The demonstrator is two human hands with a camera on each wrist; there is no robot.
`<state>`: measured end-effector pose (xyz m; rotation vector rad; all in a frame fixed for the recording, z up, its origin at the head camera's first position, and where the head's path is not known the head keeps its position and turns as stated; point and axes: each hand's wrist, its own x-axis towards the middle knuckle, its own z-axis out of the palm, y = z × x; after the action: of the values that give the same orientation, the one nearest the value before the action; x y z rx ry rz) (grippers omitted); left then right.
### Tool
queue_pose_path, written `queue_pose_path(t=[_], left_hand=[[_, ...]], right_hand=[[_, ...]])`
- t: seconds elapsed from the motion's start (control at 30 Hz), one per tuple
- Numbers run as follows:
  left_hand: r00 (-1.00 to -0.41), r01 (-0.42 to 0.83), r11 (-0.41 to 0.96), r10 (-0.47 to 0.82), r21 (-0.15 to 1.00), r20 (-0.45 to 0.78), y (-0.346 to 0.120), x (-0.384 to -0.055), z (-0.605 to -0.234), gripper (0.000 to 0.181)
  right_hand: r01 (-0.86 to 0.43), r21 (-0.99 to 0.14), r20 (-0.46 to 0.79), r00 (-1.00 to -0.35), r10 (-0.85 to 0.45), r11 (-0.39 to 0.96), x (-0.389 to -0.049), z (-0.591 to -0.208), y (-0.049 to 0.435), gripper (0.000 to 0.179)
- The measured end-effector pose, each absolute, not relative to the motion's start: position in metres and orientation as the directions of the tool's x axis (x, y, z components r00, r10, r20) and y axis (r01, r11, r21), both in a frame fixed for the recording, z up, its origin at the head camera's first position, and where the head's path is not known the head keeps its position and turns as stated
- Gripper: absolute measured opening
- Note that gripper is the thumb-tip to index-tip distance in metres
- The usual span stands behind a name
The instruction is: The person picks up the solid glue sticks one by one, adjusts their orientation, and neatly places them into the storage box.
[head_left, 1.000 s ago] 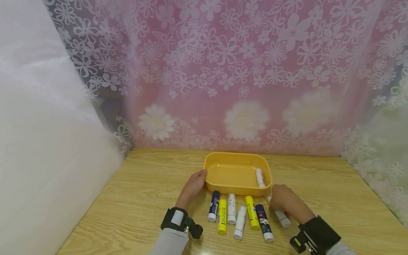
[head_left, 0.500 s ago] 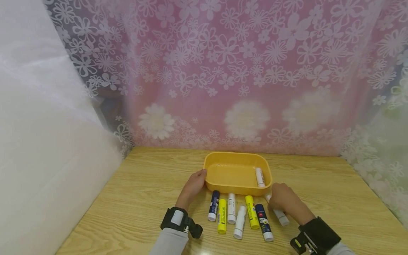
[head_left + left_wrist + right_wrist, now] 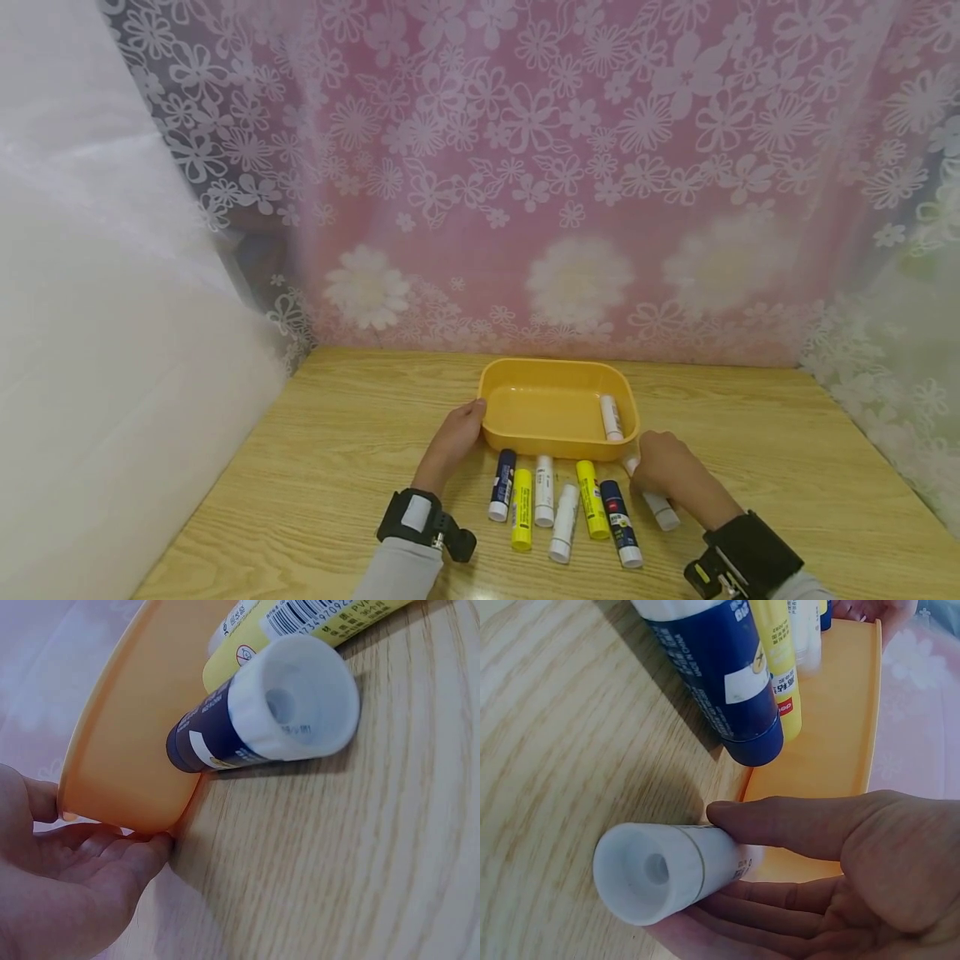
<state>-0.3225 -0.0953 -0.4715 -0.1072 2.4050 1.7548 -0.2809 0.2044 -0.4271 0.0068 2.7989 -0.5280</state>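
Observation:
A yellow plastic bin [image 3: 555, 448] sits toward the back of the table. My left hand [image 3: 459, 433] grips its left end, the thumb at the rim and the fingers against the outer wall in the left wrist view. Beside the bin's front right corner, my right hand [image 3: 665, 465] holds a white glue stick [image 3: 712, 859] between thumb and fingers, its hollow white base facing the wrist camera. Another white glue stick [image 3: 611, 418] leans inside the bin at the right. In front of the bin lie navy [image 3: 622, 525], yellow [image 3: 522, 510] and white [image 3: 565, 523] glue sticks.
The wood-grain table [image 3: 300, 500] runs back to a pink floral curtain [image 3: 480, 167]. White sheeting [image 3: 135, 375] hangs along the left side. A black strap with a small camera is on each wrist.
The white glue stick in my right hand has shifted very slightly up and to the left. My left hand and the bin stay put.

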Motion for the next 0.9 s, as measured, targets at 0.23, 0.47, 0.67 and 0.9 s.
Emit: queue_pose_path(t=[0.23,0.47,0.67,0.9], left_hand=[[-0.985,-0.148,0.302,0.037,0.942,-0.167,-0.0949,-0.3216,-0.4709,0.059],[-0.985,-0.148,0.296,0.042,0.944,-0.167,-0.0951,-0.3212,-0.4711,0.058],[-0.985,-0.150,0.292,0.040,0.945,-0.169,-0.0950,-0.3225,-0.4718,0.058],[-0.986,-0.147,0.292,0.037,0.945,-0.165,-0.0944,-0.3227,-0.4726,0.058]], right_hand=[[0.069,-0.348,-0.301,-0.953,-0.041,0.935,-0.2814,-0.4278,0.2042,0.027],[0.065,-0.368,-0.291,-0.955,-0.049,0.928,-0.2811,-0.4307,0.2063,0.024],[0.064,-0.392,-0.282,-0.958,-0.054,0.918,-0.2803,-0.4323,0.2076,0.024],[0.059,-0.406,-0.275,-0.960,-0.060,0.912,-0.2797,-0.4320,0.2079,0.026]])
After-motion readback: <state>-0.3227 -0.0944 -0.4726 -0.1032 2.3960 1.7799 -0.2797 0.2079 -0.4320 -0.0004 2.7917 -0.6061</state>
